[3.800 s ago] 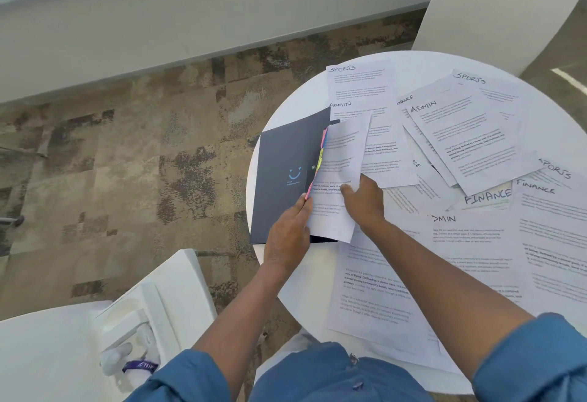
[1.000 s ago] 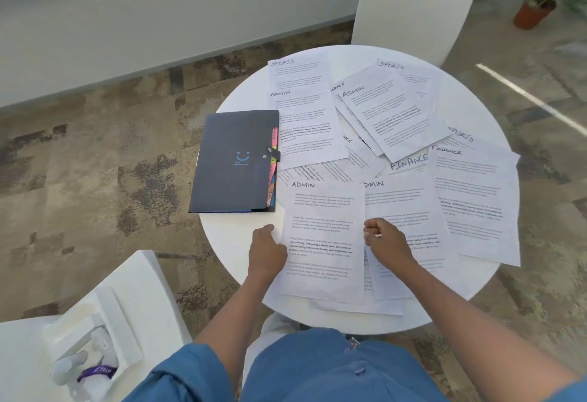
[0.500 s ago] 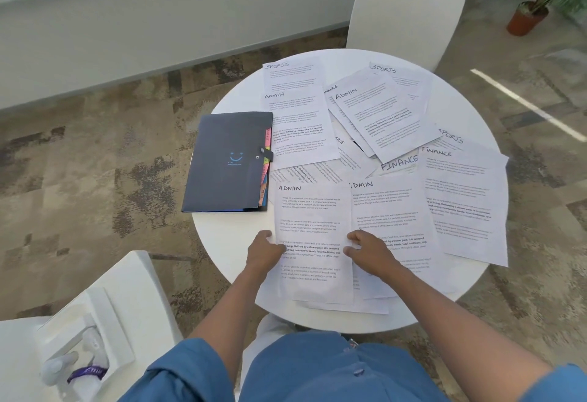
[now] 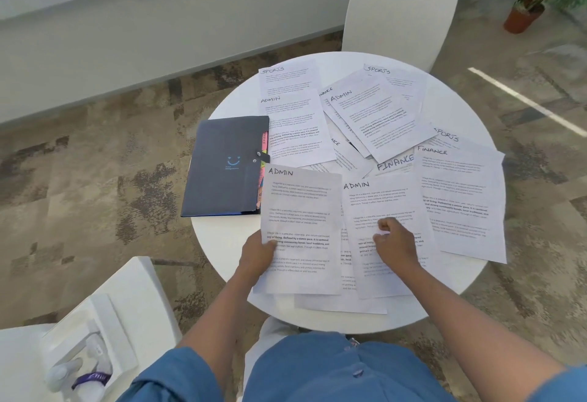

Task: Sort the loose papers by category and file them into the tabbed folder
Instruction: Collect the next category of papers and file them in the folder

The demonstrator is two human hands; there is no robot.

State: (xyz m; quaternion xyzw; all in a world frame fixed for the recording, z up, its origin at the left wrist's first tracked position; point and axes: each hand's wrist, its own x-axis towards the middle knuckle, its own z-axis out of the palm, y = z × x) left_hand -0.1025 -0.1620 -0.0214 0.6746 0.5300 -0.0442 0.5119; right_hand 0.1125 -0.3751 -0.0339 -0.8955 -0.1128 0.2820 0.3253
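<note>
The dark grey tabbed folder (image 4: 222,166) lies closed at the left edge of the round white table (image 4: 346,61), its coloured tabs showing on its right side. Loose sheets headed ADMIN, SPORTS and FINANCE cover the table. My left hand (image 4: 257,255) grips the left edge of an ADMIN sheet (image 4: 301,211) whose top corner overlaps the folder. My right hand (image 4: 394,242), fingers curled, rests on a second ADMIN sheet (image 4: 387,198) beside it. I cannot tell whether it pinches that sheet.
A white chair (image 4: 400,11) stands behind the table. Another white chair (image 4: 127,300) with a white box (image 4: 82,347) of small items is at my near left. A potted plant (image 4: 524,14) sits at far right. More sheets hang over the table's near edge.
The folder was shut and left at the table's left. My left hand has slid its ADMIN sheet up and left onto the folder's corner. My right hand moved right onto the second ADMIN sheet.
</note>
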